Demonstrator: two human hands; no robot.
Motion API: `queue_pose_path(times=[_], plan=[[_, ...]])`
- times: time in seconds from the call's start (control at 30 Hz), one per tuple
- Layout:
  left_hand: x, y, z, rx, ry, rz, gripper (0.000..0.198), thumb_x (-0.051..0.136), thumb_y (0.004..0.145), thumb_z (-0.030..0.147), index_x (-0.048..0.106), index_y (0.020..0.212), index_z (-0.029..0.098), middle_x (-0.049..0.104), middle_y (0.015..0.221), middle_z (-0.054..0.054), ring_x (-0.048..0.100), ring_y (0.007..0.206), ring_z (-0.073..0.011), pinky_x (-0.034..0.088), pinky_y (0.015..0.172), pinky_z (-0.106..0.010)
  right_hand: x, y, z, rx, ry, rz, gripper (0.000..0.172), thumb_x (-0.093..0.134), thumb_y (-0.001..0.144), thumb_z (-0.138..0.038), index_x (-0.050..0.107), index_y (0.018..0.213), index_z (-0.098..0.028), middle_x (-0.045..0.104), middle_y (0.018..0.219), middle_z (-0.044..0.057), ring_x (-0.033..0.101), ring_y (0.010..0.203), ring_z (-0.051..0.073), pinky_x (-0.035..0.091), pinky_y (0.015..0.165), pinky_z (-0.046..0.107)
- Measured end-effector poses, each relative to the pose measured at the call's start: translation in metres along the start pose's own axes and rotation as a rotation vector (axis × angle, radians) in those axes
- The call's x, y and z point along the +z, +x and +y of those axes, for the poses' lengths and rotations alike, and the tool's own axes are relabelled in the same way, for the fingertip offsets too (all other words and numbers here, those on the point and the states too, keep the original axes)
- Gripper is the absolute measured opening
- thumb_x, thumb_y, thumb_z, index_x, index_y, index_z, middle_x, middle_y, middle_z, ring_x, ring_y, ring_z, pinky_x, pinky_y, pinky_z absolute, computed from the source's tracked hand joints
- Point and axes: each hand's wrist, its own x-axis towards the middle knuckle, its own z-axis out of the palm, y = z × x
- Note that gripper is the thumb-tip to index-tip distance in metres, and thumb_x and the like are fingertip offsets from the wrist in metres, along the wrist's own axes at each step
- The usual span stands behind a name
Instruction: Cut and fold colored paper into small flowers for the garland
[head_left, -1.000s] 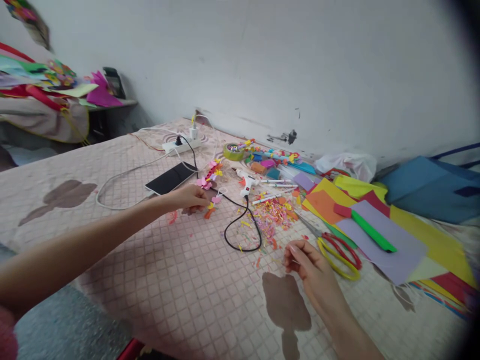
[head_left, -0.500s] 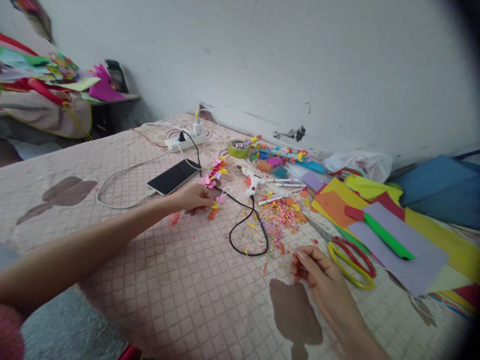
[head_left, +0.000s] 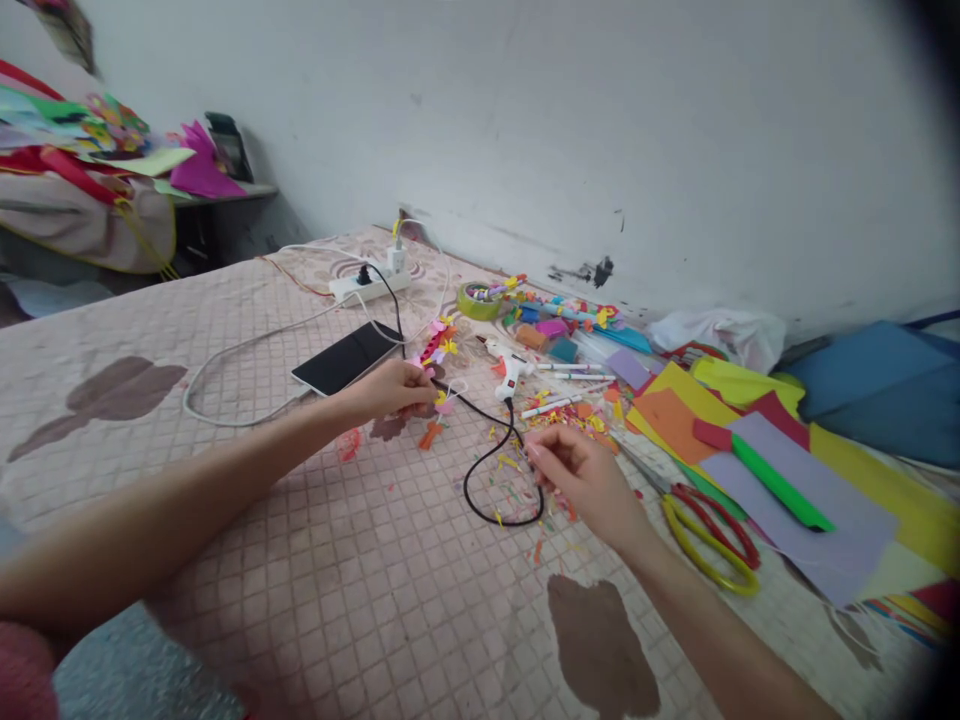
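My left hand is closed, its fingertips pinched at a small strand of pink, yellow and orange paper flowers. Part of that strand is hidden behind the fingers, and a thin white loop shows beside them. My right hand hovers over the paper scraps with thumb and fingers pinched together; whatever lies between them is too small to make out. Just left of it, the black cord curls on the tablecloth and leads to a white glue gun.
A tablet-like black device lies left, near a white power strip. Scissors with red and yellow handles rest right, beside coloured sheets and a green cutter. A tape roll and pens lie behind.
My right hand has moved left and farther from me, from beside the scissors to the black cord. My left hand has shifted slightly toward the strand and stays closed.
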Motion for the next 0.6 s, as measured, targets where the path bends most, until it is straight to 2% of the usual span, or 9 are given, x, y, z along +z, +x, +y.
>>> queue_pose_path(times=[0.2, 0.33, 0.47, 0.6], plan=[[-0.005, -0.002, -0.006, -0.002, -0.034, 0.005, 0.022, 0.060, 0.077, 0.035, 0.056, 0.069, 0.014, 0.055, 0.056, 0.000, 0.043, 0.041, -0.0049, 0.027, 0.037, -0.018, 0.017, 0.064, -0.010, -0.308, -0.356, -0.051, 0.009, 0.052, 0.080, -0.018, 0.059, 0.075, -0.019, 0.059, 0.070, 0.000, 0.053, 0.066, 0.014, 0.039, 0.059, 0.025], [-0.007, -0.006, -0.002, -0.013, -0.049, 0.028, 0.021, 0.059, 0.077, 0.034, 0.055, 0.070, 0.015, 0.056, 0.058, 0.000, 0.044, 0.041, -0.0053, 0.029, 0.038, -0.019, 0.031, 0.100, -0.002, -0.368, -0.527, -0.130, 0.009, 0.053, 0.077, -0.011, 0.059, 0.077, -0.017, 0.060, 0.076, 0.002, 0.052, 0.066, 0.013, 0.039, 0.061, 0.025], [-0.007, -0.009, 0.001, -0.002, -0.077, 0.056, 0.020, 0.059, 0.078, 0.032, 0.053, 0.069, 0.015, 0.054, 0.054, 0.001, 0.043, 0.040, -0.0055, 0.028, 0.038, -0.019, 0.044, 0.120, 0.006, -0.467, -0.673, -0.192, 0.023, 0.050, 0.076, -0.002, 0.061, 0.088, -0.018, 0.057, 0.085, 0.004, 0.052, 0.075, 0.015, 0.039, 0.068, 0.026], [-0.007, -0.008, -0.001, 0.001, -0.066, 0.050, 0.020, 0.058, 0.079, 0.031, 0.052, 0.070, 0.015, 0.056, 0.057, 0.000, 0.044, 0.041, -0.0053, 0.028, 0.038, -0.019, 0.052, 0.127, 0.004, -0.543, -0.778, -0.236, 0.031, 0.047, 0.078, -0.001, 0.060, 0.099, -0.021, 0.053, 0.095, 0.006, 0.050, 0.084, 0.018, 0.038, 0.069, 0.028]])
